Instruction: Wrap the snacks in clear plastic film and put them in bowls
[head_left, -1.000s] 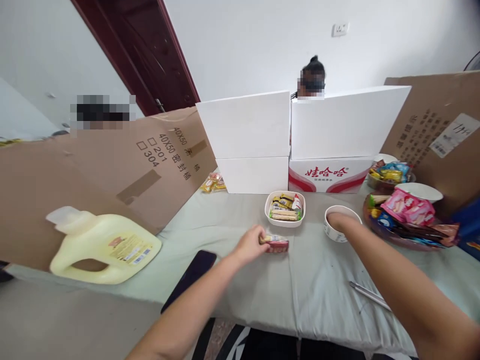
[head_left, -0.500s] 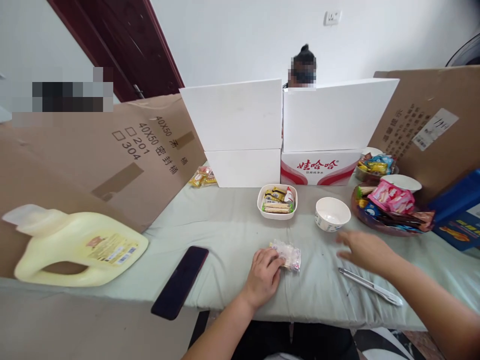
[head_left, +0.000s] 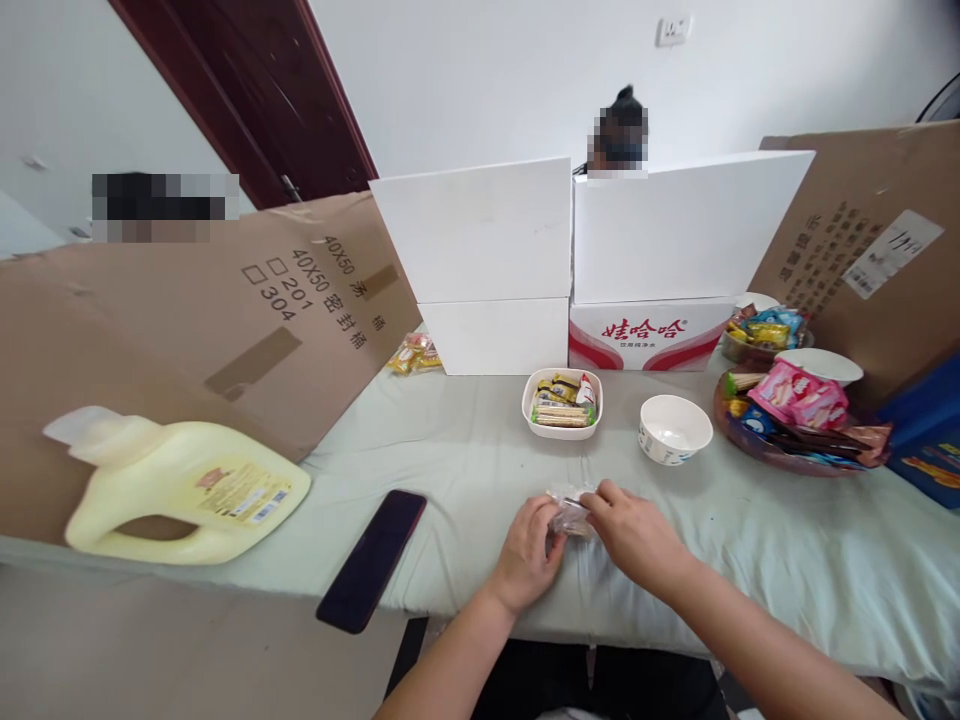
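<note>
The left hand [head_left: 529, 552] and the right hand [head_left: 636, 533] met over a small snack packet [head_left: 568, 510], each with fingers pinched on it, the left from the near left side and the right from the right. The packet was clear, crinkled plastic with something pale and a dark streak showing inside; what its contents were could not be told. It sat low over the tabletop [head_left: 787, 540], near the front edge and about midway along it.

The cloth around the hands lay bare on both sides, with open room to the right as far as the drooping front edge. To the left, a dark phone [head_left: 372, 559] lay slanted with its near end over the tabletop's edge. Farther left, a pale yellow jug [head_left: 187, 486] lay on its side against a leaning sheet of brown cardboard [head_left: 210, 330].

Behind the hands, well apart, stood a white square dish [head_left: 562, 403] filled with wrapped snacks, and just right of it an empty white bowl [head_left: 674, 428]. Farther right, a round tray [head_left: 806, 425] was heaped with coloured packets, with a blue box [head_left: 930, 440] at the right border. White boxes [head_left: 585, 260] closed off the back of the tabletop, and a loose yellow packet [head_left: 416, 354] lay at their left foot.
</note>
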